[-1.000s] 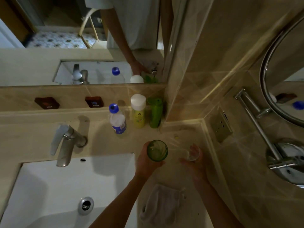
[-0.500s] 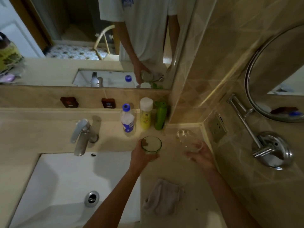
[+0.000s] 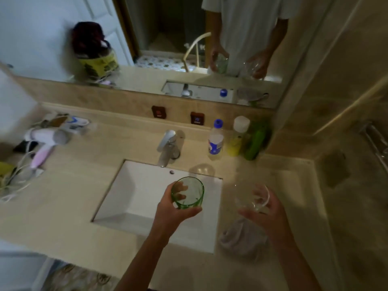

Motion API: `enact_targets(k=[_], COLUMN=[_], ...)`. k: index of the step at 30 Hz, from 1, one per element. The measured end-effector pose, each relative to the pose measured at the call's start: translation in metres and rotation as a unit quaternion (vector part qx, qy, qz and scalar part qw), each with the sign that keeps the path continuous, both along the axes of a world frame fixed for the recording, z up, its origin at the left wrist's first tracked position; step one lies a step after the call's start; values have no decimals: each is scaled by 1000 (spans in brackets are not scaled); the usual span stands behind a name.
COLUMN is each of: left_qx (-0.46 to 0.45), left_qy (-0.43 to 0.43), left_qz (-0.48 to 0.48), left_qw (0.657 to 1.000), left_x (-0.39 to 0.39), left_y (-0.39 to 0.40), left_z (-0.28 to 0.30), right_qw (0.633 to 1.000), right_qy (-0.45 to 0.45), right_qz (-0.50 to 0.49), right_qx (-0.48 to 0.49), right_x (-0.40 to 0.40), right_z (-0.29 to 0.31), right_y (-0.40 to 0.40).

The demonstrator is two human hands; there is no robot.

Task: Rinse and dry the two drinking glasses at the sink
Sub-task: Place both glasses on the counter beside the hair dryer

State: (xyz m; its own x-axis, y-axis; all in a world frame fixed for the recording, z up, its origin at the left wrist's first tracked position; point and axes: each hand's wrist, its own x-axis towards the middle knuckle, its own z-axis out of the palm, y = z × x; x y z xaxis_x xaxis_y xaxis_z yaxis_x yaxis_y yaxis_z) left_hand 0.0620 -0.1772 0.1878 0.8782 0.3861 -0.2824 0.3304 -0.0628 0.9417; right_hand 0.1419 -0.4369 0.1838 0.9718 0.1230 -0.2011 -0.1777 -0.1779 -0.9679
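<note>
- Hair dryer (image 3: pixel 45 141), pink-white, lies on the tabletop (image 3: pixel 69 206) at far left, cord tangled beside it.
- Sink (image 3: pixel 144 198), white, rectangular, set into the tabletop; faucet (image 3: pixel 168 147) at its far edge.
- Left hand (image 3: pixel 175 215) grips the green glass (image 3: pixel 187 193) from the near side, fingers wrapped round it, thumb across the front; glass is raised over the right part of the sink, mouth tilted toward the camera.
- Three bottles stand at the far right of the tabletop, close together: blue-capped bottle (image 3: pixel 215 141), yellow bottle (image 3: pixel 237 136), green bottle (image 3: pixel 255 143).
- Right hand (image 3: pixel 265 217) holds the clear glass (image 3: pixel 253 196), fingers curled round its lower part; glass is held above the tabletop just right of the sink, blurred, tilt hard to tell.
- Cloth (image 3: pixel 241 238), greyish, crumpled, lies on the tabletop under the right hand, near the sink's right near corner.
- Mirror (image 3: pixel 168 38) on the far wall reflects both hands holding glasses.
</note>
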Motion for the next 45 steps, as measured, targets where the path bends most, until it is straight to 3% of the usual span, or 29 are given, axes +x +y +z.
enact_targets(k=[15,27,35,45], left_qx=[80,85,82,56], left_qy=[-33,-61,-66,-49], left_qz=[166,178,163,131], left_qw=[982,978,981,989], left_x=[-128,-203,-189,-88], left_y=[133,292,361,441], left_z=[8,20,16,-6], right_qw=[984,987,995,999], right_qy=[-28,-35,-29,7], right_qz=[172,157,99,35], right_qx=[-29,5,11,39], right_x=[-66,-144,-142,-70], right_z=[15,40,45,18], right_y=[179,333,394,458])
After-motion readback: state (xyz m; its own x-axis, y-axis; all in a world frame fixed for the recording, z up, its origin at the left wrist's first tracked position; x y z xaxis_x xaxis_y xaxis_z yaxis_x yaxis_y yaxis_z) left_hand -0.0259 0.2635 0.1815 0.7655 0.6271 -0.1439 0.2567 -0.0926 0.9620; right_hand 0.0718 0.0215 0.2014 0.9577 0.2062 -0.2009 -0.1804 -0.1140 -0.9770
